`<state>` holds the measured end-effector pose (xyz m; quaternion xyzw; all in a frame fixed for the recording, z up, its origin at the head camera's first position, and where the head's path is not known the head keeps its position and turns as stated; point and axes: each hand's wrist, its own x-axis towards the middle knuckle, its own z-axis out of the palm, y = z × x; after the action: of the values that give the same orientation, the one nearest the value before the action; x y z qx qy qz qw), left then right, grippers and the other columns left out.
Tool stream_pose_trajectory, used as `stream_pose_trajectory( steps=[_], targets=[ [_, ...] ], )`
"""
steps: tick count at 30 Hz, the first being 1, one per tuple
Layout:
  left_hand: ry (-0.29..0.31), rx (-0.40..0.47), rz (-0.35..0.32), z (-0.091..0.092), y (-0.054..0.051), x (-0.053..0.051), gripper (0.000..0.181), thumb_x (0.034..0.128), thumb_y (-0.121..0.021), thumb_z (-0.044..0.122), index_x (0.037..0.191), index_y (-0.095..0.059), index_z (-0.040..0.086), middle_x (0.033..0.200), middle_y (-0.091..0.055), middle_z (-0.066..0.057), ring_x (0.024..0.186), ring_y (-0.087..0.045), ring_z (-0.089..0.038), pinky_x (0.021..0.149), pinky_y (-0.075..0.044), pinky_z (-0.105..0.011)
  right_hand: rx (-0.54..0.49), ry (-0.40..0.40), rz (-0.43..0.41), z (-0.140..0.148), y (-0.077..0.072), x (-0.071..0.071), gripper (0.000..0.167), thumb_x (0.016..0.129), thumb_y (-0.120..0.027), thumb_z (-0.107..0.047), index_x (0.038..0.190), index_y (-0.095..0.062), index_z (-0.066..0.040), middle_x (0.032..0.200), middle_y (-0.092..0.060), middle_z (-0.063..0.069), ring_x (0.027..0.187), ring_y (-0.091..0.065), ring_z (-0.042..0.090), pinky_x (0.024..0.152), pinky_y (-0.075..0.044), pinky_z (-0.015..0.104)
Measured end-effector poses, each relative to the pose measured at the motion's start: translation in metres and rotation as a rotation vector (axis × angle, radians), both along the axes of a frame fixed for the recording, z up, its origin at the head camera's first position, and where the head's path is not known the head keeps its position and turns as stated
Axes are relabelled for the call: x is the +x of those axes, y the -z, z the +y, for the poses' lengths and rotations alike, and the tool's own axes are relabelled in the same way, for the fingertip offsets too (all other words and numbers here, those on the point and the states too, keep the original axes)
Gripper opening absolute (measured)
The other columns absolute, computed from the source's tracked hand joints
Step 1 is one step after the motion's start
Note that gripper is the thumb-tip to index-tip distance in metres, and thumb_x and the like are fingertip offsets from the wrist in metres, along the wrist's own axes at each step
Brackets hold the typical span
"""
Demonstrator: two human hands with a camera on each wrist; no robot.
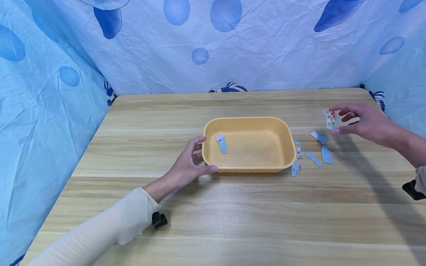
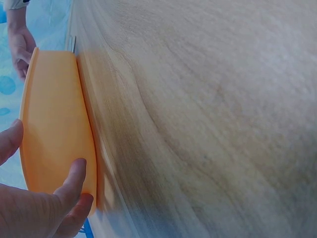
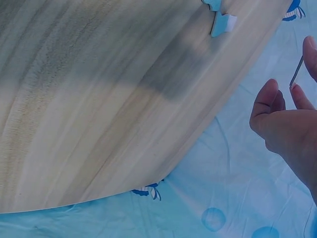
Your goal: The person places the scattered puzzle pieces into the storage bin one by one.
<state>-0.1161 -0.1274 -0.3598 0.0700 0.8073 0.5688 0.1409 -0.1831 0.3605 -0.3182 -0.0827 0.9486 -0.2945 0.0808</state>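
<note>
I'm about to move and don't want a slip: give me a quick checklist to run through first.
1. Right hand has the patterned piece: ok, pinched.
2. Left hand is on the tray: ok, holding its left end.
3. Room in the tray: ok, one blue piece lies toward its left side, the rest is bare.
4. Patterned piece over the tray: not ok, it is off to the right.
5. Table free of loose pieces: not ok, several lie right of the tray.
6. Patterned piece's far side: cannot tell.
</note>
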Motion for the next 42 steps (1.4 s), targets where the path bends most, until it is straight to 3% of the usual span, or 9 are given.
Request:
stream_pose_trajectory(
  steps=[11,16,28,36,42],
  targets=[
    [0.002,-0.002,0.005,0.001,-0.001,0.000,0.097,0.0701,-0.087,0.020,0.146,-0.028,0.021,0.141,-0.041,-0.008,0.126,-0.047,-0.029,0.107,-0.036,-0.045,-0.019,-0.006,0.040,-0.008,-0.007,-0.005,0.069,0.085,-0.074,-0.026,0.146,-0.041,-0.017,0.136,-0.043,0.011,0.099,-0.041,-0.002,0.066,-0.042,0.014],
    [-0.001,-0.005,0.002,0.001,-0.001,0.001,0.096,0.0704,-0.087,0.020,0.146,-0.028,0.021,0.141,-0.041,-0.008,0.126,-0.047,-0.029,0.107,-0.036,-0.045,-0.011,-0.008,0.039,-0.011,-0.014,-0.006,0.069,0.086,-0.073,-0.030,0.145,-0.041,-0.018,0.134,-0.043,0.007,0.103,-0.041,0.003,0.066,-0.042,0.015],
    [0.011,0.006,0.005,0.000,0.000,0.000,0.097,0.0711,-0.087,0.018,0.147,-0.027,0.018,0.142,-0.040,-0.012,0.128,-0.045,-0.033,0.109,-0.033,-0.048,0.016,-0.015,0.002,-0.020,-0.020,-0.008,0.072,0.086,-0.072,-0.034,0.147,-0.037,-0.018,0.141,-0.039,0.013,0.112,-0.041,0.021,0.068,-0.043,0.019],
    [0.011,0.001,0.009,0.000,0.000,0.001,0.096,0.0704,-0.087,0.019,0.147,-0.028,0.019,0.141,-0.041,-0.011,0.126,-0.046,-0.031,0.108,-0.035,-0.047,-0.019,-0.025,0.053,-0.027,-0.026,-0.012,0.068,0.086,-0.074,-0.029,0.145,-0.042,-0.018,0.132,-0.045,0.006,0.106,-0.042,0.013,0.067,-0.042,0.016],
    [0.006,-0.004,0.008,0.001,-0.001,0.001,0.096,0.0706,-0.087,0.020,0.147,-0.028,0.021,0.141,-0.042,-0.008,0.126,-0.047,-0.029,0.108,-0.035,-0.045,-0.005,-0.043,0.062,-0.032,-0.034,-0.015,0.070,0.087,-0.072,-0.031,0.147,-0.039,-0.023,0.137,-0.044,0.006,0.107,-0.042,0.010,0.067,-0.043,0.018]
  ],
)
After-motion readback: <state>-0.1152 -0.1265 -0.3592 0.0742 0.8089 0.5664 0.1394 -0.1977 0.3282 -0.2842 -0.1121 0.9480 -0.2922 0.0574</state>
